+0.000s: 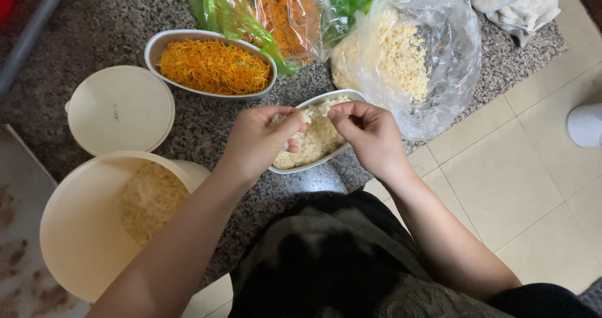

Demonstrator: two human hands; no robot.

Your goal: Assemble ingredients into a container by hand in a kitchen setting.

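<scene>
A dark lap (338, 261) is sitting nearest to us, with two bare arms reaching out over it. The left hand (260, 139) and the right hand (370, 136) are both pinching bits of pale shredded food over a white oval dish (342, 95). The fingers are curled shut on small clumps. That dish is lying on the speckled counter (94, 23), just past the lap, and its long way is running from near-left to far-right.

There are two oval dishes. The other oval dish (160, 42) is holding orange shreds.

One big round tub (75, 230) is holding pale shreds, and its one round lid (119, 108) is lying beside it.

Two bags are sitting at the back. The clear bag (439, 48) is holding pale crumbs, and the green bag (216, 8) is holding orange shreds.
</scene>
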